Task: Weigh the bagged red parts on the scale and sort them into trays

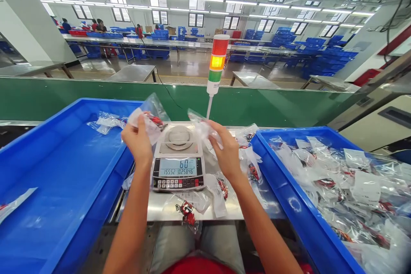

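My left hand point(138, 141) pinches a clear plastic bag point(149, 120) holding red parts and a white label. My right hand point(226, 150) grips a second clear bag point(202, 129), its contents hard to make out. Both hands are raised just above a digital counting scale point(178, 158), one on each side of its round steel pan, which bears nothing. Its display point(177, 167) shows 60 on the top line. Several loose bags with red parts point(188, 218) lie on the steel table point(154, 209) around the scale.
A blue tray point(64, 180) with a few bags stands to my left, and a blue tray point(289, 184) heaped with bags stands to my right. A stack light point(217, 62) rises behind the scale before a green partition point(96, 102). Distant people work at long tables among blue crates point(327, 62).
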`<control>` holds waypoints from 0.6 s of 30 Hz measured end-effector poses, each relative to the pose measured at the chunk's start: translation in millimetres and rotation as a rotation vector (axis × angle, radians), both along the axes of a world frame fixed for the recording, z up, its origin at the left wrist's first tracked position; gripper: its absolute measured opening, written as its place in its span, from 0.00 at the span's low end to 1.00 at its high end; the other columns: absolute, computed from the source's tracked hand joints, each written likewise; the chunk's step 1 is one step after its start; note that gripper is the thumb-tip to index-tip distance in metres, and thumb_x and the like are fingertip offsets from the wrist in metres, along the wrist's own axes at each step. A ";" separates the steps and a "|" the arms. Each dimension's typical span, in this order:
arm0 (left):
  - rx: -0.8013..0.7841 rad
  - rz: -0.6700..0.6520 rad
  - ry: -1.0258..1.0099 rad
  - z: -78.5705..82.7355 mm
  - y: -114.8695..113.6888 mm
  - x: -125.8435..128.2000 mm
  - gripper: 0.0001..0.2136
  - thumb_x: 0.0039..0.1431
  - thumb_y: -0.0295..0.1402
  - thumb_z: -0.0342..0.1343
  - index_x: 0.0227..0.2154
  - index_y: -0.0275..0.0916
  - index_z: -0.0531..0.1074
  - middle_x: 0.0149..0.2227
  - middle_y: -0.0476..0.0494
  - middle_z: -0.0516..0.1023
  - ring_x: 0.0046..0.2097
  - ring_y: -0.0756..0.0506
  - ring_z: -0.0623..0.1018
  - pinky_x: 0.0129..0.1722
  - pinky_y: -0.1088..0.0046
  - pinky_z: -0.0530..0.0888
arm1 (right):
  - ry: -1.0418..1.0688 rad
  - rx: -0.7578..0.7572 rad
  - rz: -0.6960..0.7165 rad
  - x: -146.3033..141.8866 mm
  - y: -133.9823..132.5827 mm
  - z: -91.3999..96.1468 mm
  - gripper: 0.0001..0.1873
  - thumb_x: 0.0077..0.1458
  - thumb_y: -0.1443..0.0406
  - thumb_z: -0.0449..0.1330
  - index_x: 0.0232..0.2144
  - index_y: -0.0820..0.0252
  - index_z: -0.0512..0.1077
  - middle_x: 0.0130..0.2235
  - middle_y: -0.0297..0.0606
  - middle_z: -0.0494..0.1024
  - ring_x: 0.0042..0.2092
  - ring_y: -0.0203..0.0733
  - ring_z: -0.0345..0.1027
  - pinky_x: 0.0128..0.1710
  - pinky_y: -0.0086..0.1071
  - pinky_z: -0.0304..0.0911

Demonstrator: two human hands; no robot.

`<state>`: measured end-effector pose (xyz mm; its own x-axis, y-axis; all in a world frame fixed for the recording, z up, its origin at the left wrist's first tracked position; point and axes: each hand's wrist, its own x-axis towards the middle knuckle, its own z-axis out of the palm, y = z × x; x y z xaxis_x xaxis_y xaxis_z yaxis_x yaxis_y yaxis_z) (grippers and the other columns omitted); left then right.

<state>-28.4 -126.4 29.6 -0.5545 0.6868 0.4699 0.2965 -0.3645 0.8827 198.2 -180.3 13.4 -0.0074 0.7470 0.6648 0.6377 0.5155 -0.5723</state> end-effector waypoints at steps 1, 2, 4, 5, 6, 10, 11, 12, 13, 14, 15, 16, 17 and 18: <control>0.068 0.028 -0.079 7.5 -6.9 -8.2 0.19 0.64 0.42 0.52 0.43 0.31 0.79 0.41 0.37 0.83 0.38 0.44 0.81 0.40 0.69 0.78 | -0.042 -0.006 0.065 -7.3 9.7 1.8 0.19 0.69 0.63 0.51 0.59 0.50 0.69 0.60 0.38 0.73 0.62 0.46 0.65 0.63 0.49 0.62; 0.127 0.049 -0.139 13.5 -15.4 -15.3 0.18 0.62 0.42 0.55 0.41 0.31 0.79 0.41 0.37 0.83 0.38 0.44 0.82 0.39 0.69 0.78 | -0.069 -0.015 0.113 -13.5 16.3 2.3 0.20 0.69 0.63 0.52 0.60 0.50 0.69 0.61 0.38 0.72 0.64 0.47 0.62 0.64 0.50 0.60; 0.173 0.062 -0.189 19.1 -36.6 -25.0 0.15 0.59 0.41 0.59 0.39 0.32 0.80 0.41 0.36 0.84 0.39 0.42 0.82 0.41 0.67 0.79 | -0.052 -0.037 0.158 -22.4 18.7 0.4 0.19 0.68 0.62 0.54 0.60 0.52 0.69 0.61 0.40 0.72 0.65 0.48 0.61 0.65 0.51 0.58; 0.151 0.054 -0.202 18.1 -48.8 -27.4 0.16 0.58 0.42 0.60 0.38 0.33 0.80 0.40 0.37 0.84 0.40 0.42 0.83 0.42 0.66 0.79 | -0.006 -0.060 0.162 -25.0 14.8 -1.7 0.19 0.68 0.61 0.54 0.59 0.53 0.70 0.60 0.41 0.73 0.64 0.49 0.62 0.65 0.51 0.59; 0.093 0.026 -0.216 14.4 -62.0 -27.9 0.17 0.57 0.43 0.61 0.39 0.33 0.80 0.40 0.37 0.84 0.40 0.41 0.83 0.43 0.66 0.80 | 0.058 -0.098 0.165 -26.6 7.7 -4.5 0.19 0.68 0.60 0.54 0.58 0.54 0.71 0.59 0.42 0.74 0.63 0.49 0.64 0.64 0.51 0.59; -0.358 -0.247 -0.324 -21.9 -117.5 -13.3 0.26 0.51 0.53 0.65 0.42 0.33 0.79 0.34 0.39 0.84 0.36 0.38 0.84 0.39 0.62 0.82 | 0.373 -0.473 0.358 -27.3 -41.9 -23.6 0.25 0.64 0.47 0.57 0.56 0.53 0.73 0.55 0.44 0.78 0.56 0.51 0.72 0.58 0.48 0.67; -0.467 -0.327 -0.338 -33.8 -130.3 -6.7 0.28 0.49 0.56 0.65 0.41 0.33 0.80 0.34 0.38 0.84 0.37 0.38 0.84 0.39 0.61 0.82 | 0.450 -0.602 0.435 -27.3 -56.9 -30.6 0.29 0.60 0.45 0.60 0.56 0.53 0.74 0.53 0.44 0.80 0.54 0.51 0.74 0.54 0.46 0.70; -0.557 -0.387 -0.339 -45.5 -142.1 0.2 0.29 0.48 0.58 0.65 0.39 0.33 0.80 0.34 0.37 0.85 0.37 0.37 0.84 0.40 0.61 0.82 | 0.523 -0.726 0.499 -27.3 -71.9 -38.4 0.31 0.57 0.43 0.63 0.55 0.53 0.74 0.51 0.44 0.81 0.51 0.52 0.76 0.50 0.44 0.73; -0.628 -0.433 -0.330 -56.4 -152.4 7.1 0.30 0.47 0.59 0.64 0.37 0.33 0.80 0.34 0.37 0.85 0.38 0.36 0.84 0.40 0.60 0.82 | 0.582 -0.838 0.544 -27.0 -86.4 -46.9 0.31 0.54 0.43 0.65 0.54 0.53 0.75 0.49 0.44 0.82 0.48 0.52 0.78 0.47 0.42 0.74; -0.683 -0.464 -0.308 -66.1 -161.0 13.5 0.30 0.47 0.60 0.63 0.36 0.33 0.80 0.34 0.37 0.85 0.38 0.36 0.84 0.41 0.60 0.82 | 0.629 -0.924 0.555 -26.2 -100.0 -55.7 0.30 0.53 0.43 0.66 0.52 0.53 0.77 0.46 0.43 0.83 0.46 0.51 0.79 0.45 0.40 0.74; -0.721 -0.481 -0.274 -74.2 -167.8 19.1 0.30 0.48 0.61 0.61 0.35 0.34 0.81 0.34 0.37 0.85 0.38 0.36 0.83 0.41 0.61 0.82 | 0.664 -0.981 0.533 -24.4 -112.2 -64.7 0.28 0.53 0.44 0.66 0.48 0.54 0.78 0.43 0.42 0.84 0.44 0.51 0.79 0.43 0.39 0.74; -0.745 -0.491 -0.234 -80.8 -172.7 23.7 0.30 0.49 0.61 0.60 0.35 0.34 0.80 0.34 0.37 0.85 0.38 0.36 0.83 0.41 0.61 0.81 | 0.688 -1.012 0.488 -21.3 -122.7 -73.5 0.26 0.54 0.44 0.65 0.45 0.55 0.79 0.40 0.41 0.84 0.41 0.50 0.79 0.41 0.38 0.74; -0.758 -0.499 -0.195 -85.8 -175.8 27.1 0.30 0.50 0.61 0.59 0.35 0.35 0.80 0.35 0.38 0.85 0.39 0.37 0.83 0.42 0.61 0.81 | 0.705 -1.021 0.422 -16.7 -131.4 -81.8 0.25 0.54 0.44 0.65 0.42 0.56 0.79 0.36 0.41 0.84 0.39 0.49 0.79 0.39 0.37 0.73; -0.764 -0.512 -0.173 -89.5 -177.4 29.4 0.29 0.50 0.61 0.59 0.37 0.36 0.80 0.36 0.38 0.85 0.39 0.37 0.83 0.43 0.62 0.81 | 0.723 -1.014 0.337 -10.5 -138.1 -89.3 0.25 0.54 0.43 0.64 0.40 0.57 0.79 0.33 0.40 0.83 0.36 0.48 0.78 0.37 0.36 0.73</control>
